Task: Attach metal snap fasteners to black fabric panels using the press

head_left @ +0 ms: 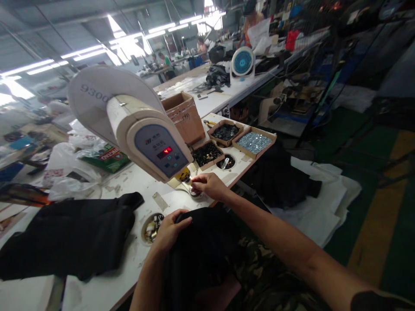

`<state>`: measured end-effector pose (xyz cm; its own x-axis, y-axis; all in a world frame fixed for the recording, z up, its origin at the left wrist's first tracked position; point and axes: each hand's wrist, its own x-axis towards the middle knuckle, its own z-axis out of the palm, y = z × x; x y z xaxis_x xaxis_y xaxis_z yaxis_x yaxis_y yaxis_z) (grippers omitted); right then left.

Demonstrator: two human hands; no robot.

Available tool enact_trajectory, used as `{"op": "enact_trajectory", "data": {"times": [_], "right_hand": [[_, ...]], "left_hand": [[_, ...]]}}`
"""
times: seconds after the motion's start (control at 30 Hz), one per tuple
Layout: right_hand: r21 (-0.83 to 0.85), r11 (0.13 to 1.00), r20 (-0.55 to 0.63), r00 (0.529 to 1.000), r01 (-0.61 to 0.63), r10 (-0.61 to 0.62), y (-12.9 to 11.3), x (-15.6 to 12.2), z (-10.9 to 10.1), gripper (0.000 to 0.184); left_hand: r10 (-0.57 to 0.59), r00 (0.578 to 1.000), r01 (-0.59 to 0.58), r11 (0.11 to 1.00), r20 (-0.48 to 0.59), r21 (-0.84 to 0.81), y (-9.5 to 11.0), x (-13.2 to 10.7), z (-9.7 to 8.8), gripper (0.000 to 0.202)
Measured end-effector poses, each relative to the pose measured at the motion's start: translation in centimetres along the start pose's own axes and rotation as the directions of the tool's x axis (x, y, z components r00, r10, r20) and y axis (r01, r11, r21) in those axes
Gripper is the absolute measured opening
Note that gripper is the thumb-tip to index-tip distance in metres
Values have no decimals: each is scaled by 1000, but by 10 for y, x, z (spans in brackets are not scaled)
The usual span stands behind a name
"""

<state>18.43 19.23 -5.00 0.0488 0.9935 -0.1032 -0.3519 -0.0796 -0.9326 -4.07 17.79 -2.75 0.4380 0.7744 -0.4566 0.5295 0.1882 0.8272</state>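
A cream-coloured button-press machine (pixel 145 134) with a blue panel and a red lit digit stands over the white table. My right hand (pixel 209 185) is at its working head, fingertips pinched together by the die; whatever they hold is too small to make out. Below it, my left hand (pixel 171 229) grips a piece of black fabric (pixel 204 237) near the table's front edge, thumb on top and the other fingers partly hidden. Beside that hand, a round hole in the table holds a cup of metal parts (pixel 152 226).
Right of the machine are shallow boxes of dark buttons (pixel 225 131), silvery fasteners (pixel 253 142) and black-and-brass pieces (pixel 206 154), with a cardboard box (pixel 181 114) behind. Folded black fabric (pixel 71 237) lies at left. A blue-white fan (pixel 243 62) stands farther back.
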Motion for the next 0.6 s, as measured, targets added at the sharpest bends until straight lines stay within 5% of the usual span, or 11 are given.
{"op": "enact_trajectory", "data": {"times": [0.2,0.4,0.6], "right_hand": [[98,995,54,998,3,-9,0,-2,5,31],[208,978,-41,999,13,-4,2,-4,16,32],[188,974,-159,982,130,-100,1,-5,25,57]], "left_hand": [[25,1000,-25,1000,18,-4,-6,2,-2,36],[40,999,-41,999,15,29,-6,2,-3,35],[58,998,-58,998,1,21,-4,0,-2,35]]}}
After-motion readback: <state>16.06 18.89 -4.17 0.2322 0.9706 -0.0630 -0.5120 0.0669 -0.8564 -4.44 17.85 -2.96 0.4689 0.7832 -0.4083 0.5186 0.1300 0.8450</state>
